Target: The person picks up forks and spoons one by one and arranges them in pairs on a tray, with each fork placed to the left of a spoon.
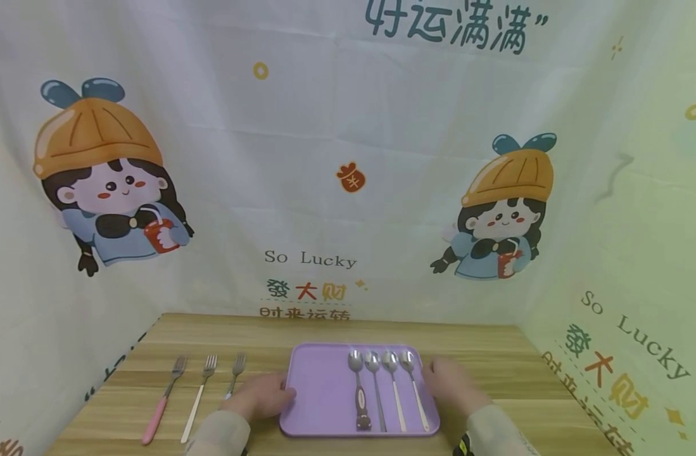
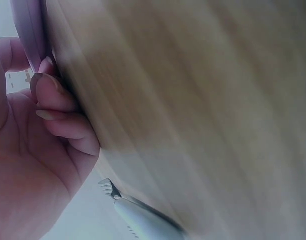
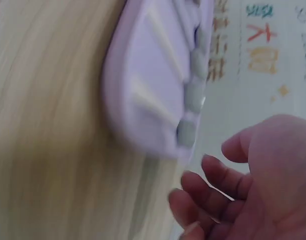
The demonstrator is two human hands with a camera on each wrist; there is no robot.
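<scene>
A purple tray (image 1: 319, 392) lies on the wooden table and carries several spoons (image 1: 390, 362) side by side on its right half. One spoon has a brown bear-shaped handle (image 1: 362, 411); the others have slim handles. My left hand (image 1: 265, 394) pinches the tray's left edge, and in the left wrist view the thumb and curled fingers (image 2: 58, 95) meet at the purple rim (image 2: 30, 30). Beside the tray's right edge is my right hand (image 1: 453, 383). The right wrist view shows its fingers (image 3: 207, 192) loosely bent and apart from the tray, holding nothing.
Left of the tray lie a pink-handled fork (image 1: 156, 415), a white-handled fork (image 1: 195, 408) and a third fork (image 1: 237, 367), whose handle my left hand partly hides. A printed cloth (image 1: 302, 209) hangs behind the table and along its sides.
</scene>
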